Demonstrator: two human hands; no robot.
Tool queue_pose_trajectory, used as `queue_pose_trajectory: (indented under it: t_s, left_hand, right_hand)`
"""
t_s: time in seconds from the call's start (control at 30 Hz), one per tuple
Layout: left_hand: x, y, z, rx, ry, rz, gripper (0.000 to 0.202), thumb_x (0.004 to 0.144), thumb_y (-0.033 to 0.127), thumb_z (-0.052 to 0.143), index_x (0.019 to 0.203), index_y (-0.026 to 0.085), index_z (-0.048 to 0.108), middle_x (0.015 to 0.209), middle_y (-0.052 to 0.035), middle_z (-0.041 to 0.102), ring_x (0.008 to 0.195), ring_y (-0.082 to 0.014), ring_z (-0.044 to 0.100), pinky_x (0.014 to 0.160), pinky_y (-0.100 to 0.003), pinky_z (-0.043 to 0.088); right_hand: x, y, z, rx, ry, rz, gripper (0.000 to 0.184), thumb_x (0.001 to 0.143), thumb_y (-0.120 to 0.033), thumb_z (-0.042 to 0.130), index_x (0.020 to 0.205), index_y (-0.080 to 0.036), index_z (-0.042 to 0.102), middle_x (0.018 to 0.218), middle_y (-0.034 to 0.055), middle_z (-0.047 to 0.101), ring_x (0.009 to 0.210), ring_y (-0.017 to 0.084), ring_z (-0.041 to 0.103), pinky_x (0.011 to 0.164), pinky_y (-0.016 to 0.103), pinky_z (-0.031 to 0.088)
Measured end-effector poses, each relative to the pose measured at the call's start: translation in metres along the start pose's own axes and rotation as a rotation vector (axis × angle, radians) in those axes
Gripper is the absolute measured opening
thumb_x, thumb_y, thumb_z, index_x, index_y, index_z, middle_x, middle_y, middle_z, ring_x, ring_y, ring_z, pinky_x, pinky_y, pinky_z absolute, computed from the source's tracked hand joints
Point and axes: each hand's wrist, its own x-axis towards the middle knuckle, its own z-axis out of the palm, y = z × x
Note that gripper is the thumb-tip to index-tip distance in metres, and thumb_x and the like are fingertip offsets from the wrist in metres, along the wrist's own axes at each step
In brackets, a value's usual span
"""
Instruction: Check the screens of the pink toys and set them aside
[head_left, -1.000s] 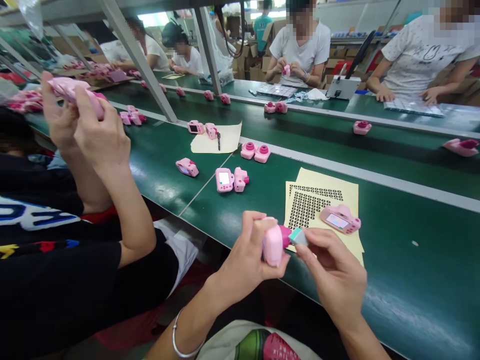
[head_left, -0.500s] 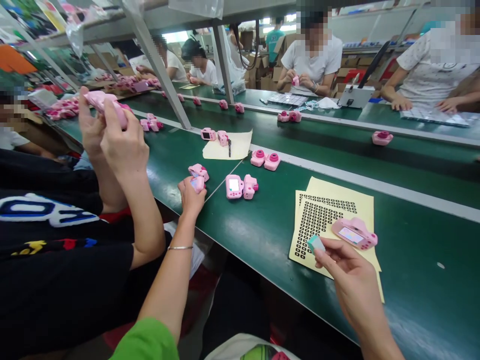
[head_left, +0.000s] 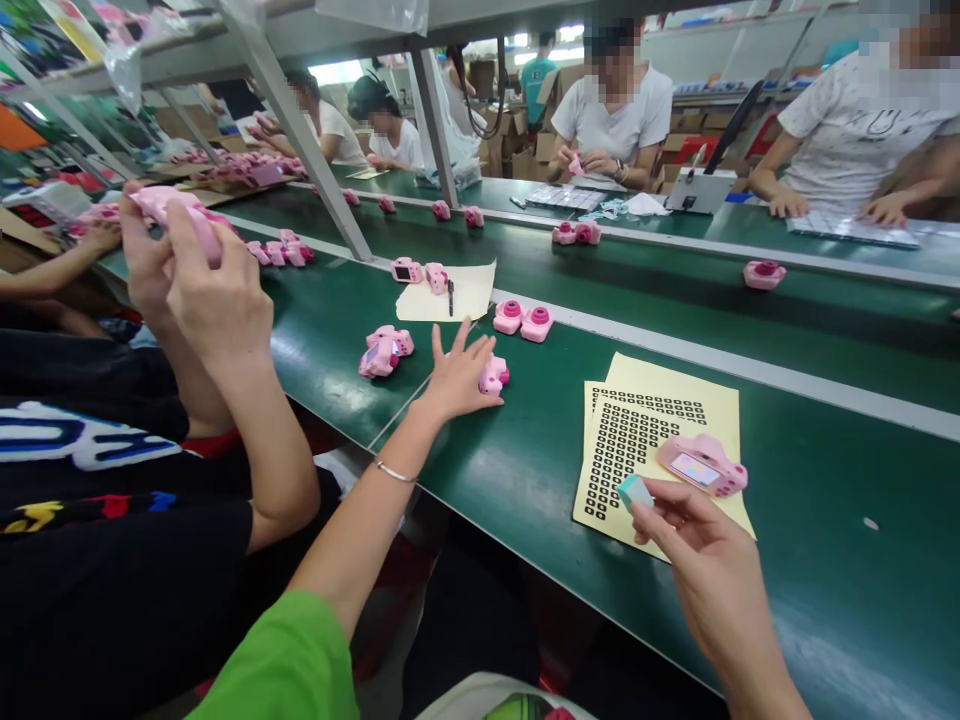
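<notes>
My left hand point(head_left: 456, 380) has its fingers spread above the green bench, with a pink toy camera point(head_left: 495, 376) just beyond its fingertips. The hand covers whatever lies under it. My right hand point(head_left: 701, 560) pinches a small teal-and-white block point(head_left: 634, 493) between thumb and fingers. Behind that hand, a pink toy camera with a lit screen point(head_left: 701, 467) rests on yellow sheets of small black square stickers point(head_left: 626, 450). Two more pink cameras point(head_left: 385, 351) lie close together left of my left hand.
A co-worker's hands point(head_left: 217, 290) hold a pink camera at left. A pen point(head_left: 451, 298) and two cameras lie on a pale sheet point(head_left: 476, 285). Two cameras point(head_left: 523, 320) stand near the metal rail point(head_left: 675, 355). A metal post point(head_left: 300, 130) rises behind. Other people work across the bench.
My left hand has let go of a camera beside another one at left, moved right and spread open over the neighbouring cameras. My right hand still holds the block.
</notes>
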Motion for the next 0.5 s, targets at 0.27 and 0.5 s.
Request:
queue_pose_trajectory:
  t_s: [0.27,0.5]
  left_hand:
    - [-0.045,0.069,-0.020,-1.383,0.008,-0.143,0.088,0.057,0.046,0.084,0.134,0.026,0.046,0.138,-0.0090,0.047,0.123,-0.0256,0.054,0.104,-0.041,0.049]
    - [-0.084,0.119,-0.039,-2.576,-0.647,-0.707,0.073,0.082,0.069,0.042,0.116,0.006,0.056,0.101,-0.0160,0.059,0.076,-0.0084,0.057,0.054,-0.009,0.047]
  right_hand:
    - [-0.004,-0.002,-0.006,0.107,0.080,-0.017,0.042,0.066,-0.037,0.083,0.099,-0.016,0.068,0.083,0.0040,0.063,0.071,0.011,0.056,0.060,0.021,0.051]
    - [-0.006,-0.004,-0.002,0.106,0.050,-0.026,0.042,0.068,-0.037,0.082,0.100,-0.014,0.068,0.080,0.0044,0.062,0.070,0.011,0.055,0.060,0.021,0.050]
